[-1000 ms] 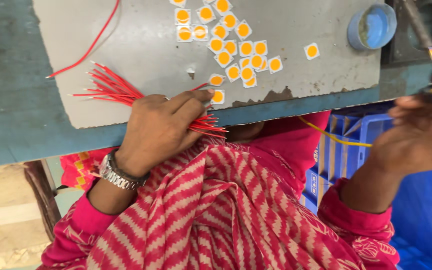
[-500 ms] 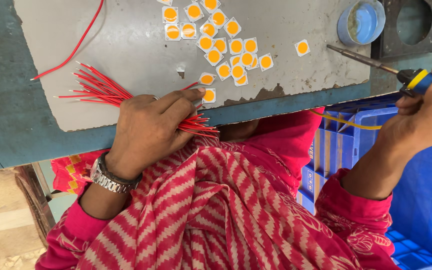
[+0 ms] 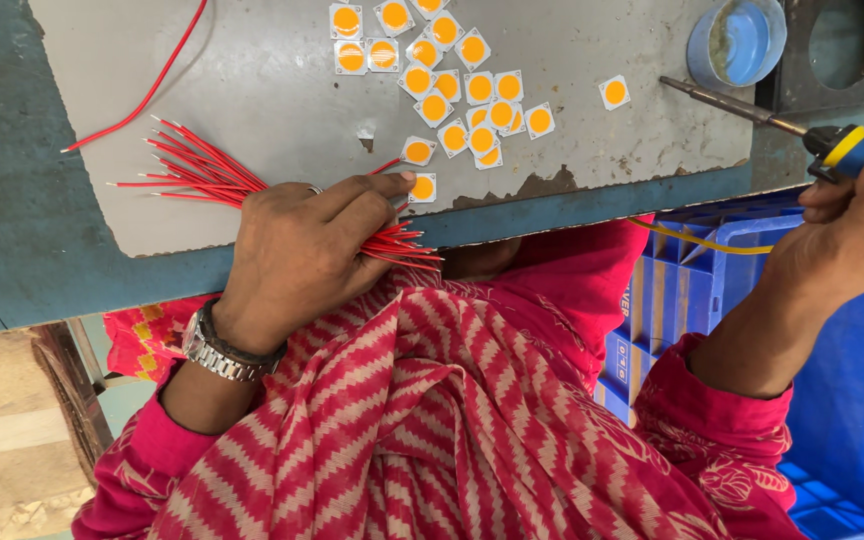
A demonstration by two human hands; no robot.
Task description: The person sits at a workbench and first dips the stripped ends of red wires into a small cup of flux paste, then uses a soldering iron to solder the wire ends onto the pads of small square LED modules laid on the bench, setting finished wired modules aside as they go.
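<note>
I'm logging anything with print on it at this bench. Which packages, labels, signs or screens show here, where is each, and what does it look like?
No paper labels, signs or screens show.
Blue plastic crate: under the bench edge, beside the right hand; ribbed blue wall with raised moulded lettering, same blue.
Small round tin: top right of the grey work board; blue rim, open, no label visible.

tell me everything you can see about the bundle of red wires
The bundle of red wires is a sheaf of thin, short, red-insulated leads with bare stripped tips. It lies flat across the grey work plate at its near edge, fanned out at both ends. The left hand presses down on its middle, covering that part, fingers reaching toward a small square chip with an orange disc. The right hand does not touch it.
</note>
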